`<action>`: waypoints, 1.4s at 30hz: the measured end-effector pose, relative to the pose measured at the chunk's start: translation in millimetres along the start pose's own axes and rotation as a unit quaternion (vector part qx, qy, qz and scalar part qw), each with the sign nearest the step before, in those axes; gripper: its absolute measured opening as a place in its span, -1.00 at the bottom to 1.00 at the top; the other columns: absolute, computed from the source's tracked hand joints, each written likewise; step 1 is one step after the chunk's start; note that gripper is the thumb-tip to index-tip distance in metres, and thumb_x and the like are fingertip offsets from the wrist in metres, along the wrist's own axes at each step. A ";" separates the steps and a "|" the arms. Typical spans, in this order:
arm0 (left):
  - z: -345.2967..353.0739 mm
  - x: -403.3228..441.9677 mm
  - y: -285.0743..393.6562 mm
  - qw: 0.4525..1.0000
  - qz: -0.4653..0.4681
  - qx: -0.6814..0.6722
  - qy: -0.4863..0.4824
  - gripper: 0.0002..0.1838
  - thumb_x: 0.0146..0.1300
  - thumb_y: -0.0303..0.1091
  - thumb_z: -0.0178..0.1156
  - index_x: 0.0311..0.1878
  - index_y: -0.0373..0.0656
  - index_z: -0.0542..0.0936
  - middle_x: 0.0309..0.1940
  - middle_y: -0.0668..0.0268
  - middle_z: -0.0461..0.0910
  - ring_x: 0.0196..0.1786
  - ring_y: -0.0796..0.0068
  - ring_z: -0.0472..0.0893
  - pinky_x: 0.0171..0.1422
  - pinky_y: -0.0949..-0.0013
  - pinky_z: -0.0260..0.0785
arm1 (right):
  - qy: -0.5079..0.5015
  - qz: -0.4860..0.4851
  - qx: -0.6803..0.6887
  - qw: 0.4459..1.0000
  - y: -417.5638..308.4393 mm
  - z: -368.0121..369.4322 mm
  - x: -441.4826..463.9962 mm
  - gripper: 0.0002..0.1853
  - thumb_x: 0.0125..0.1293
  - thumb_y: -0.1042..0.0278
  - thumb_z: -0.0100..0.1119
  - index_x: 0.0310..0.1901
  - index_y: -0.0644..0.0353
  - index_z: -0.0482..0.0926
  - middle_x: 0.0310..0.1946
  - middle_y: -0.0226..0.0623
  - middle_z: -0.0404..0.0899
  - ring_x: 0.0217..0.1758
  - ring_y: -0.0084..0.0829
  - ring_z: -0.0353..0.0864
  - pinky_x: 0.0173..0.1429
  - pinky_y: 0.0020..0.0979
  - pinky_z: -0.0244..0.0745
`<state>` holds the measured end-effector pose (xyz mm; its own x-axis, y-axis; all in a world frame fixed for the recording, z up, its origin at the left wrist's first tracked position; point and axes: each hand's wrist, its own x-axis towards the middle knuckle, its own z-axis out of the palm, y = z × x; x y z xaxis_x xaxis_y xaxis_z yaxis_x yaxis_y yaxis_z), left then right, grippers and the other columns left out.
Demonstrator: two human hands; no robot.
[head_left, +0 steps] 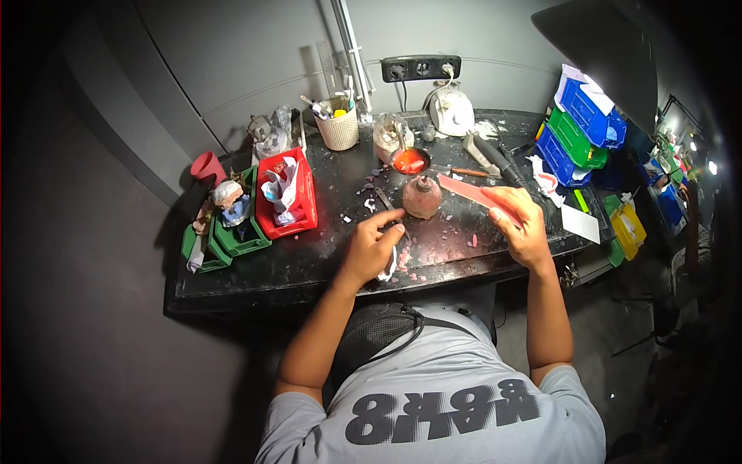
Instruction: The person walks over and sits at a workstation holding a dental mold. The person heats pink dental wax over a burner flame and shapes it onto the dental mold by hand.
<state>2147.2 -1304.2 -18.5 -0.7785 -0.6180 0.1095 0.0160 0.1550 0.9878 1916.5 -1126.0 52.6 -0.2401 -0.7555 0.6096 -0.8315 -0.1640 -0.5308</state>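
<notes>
My right hand [519, 226] grips a flat pink strip [470, 190], which looks like a wax sheet. Its far end points left, close to a round, pinkish spirit burner [422, 198] with a metal neck. I cannot make out a flame. To the left of the burner is my left hand [372, 249], index finger and thumb apart, nothing visible between them; its other fingers are partly hidden. A knife-like metal tool [384, 199] lies just beyond that index finger. Something white [389, 265] shows beside the left palm. Behind the burner sits a dish of orange-red material [410, 161].
Red [309, 203] and green [249, 241] bins stand at the left, and stacked bins [576, 127] at the right. A tool cup [338, 130], a jar [389, 139] and a white device [451, 113] line the back. Pink scraps [403, 259] litter the black desk [325, 259].
</notes>
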 end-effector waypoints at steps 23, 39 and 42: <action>-7.9 2.6 9.0 0.940 -0.082 0.324 0.073 -0.34 0.19 -0.03 0.19 0.17 -0.43 0.52 -0.17 -0.26 0.62 -0.01 -0.13 0.64 0.10 0.09 0.48 | -0.025 0.003 0.012 1.000 24.6 28.8 33.4 -0.67 0.29 0.19 0.24 -0.07 0.29 0.66 -0.14 -0.15 0.69 -0.07 -0.22 0.59 0.11 -0.29 0.40; -19.2 5.3 -15.3 0.993 0.008 0.020 0.115 -0.47 0.42 0.01 0.07 -0.04 -0.37 0.68 -0.54 0.32 0.54 -0.52 0.68 0.38 -0.40 0.51 0.31 | -0.014 0.139 0.048 0.989 38.6 50.1 33.1 -0.67 0.36 0.17 0.22 -0.09 0.33 0.66 -0.18 -0.17 0.63 -0.08 -0.35 0.65 0.06 -0.36 0.55; -23.4 5.4 -17.1 0.990 -0.041 -0.030 0.133 -0.39 0.45 0.13 -0.04 -0.04 -0.31 0.69 -0.58 0.32 0.50 -0.60 0.65 0.37 -0.49 0.54 0.29 | -0.016 0.156 0.046 0.986 36.9 50.3 33.4 -0.67 0.37 0.18 0.22 -0.09 0.33 0.66 -0.14 -0.17 0.62 -0.07 -0.37 0.66 0.08 -0.37 0.56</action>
<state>2157.4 -1328.2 -32.2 -0.5854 -0.8095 0.0454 0.0027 0.0540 0.9985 1903.0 -1189.2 23.8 -0.4607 -0.7976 0.3894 -0.6693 0.0240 -0.7426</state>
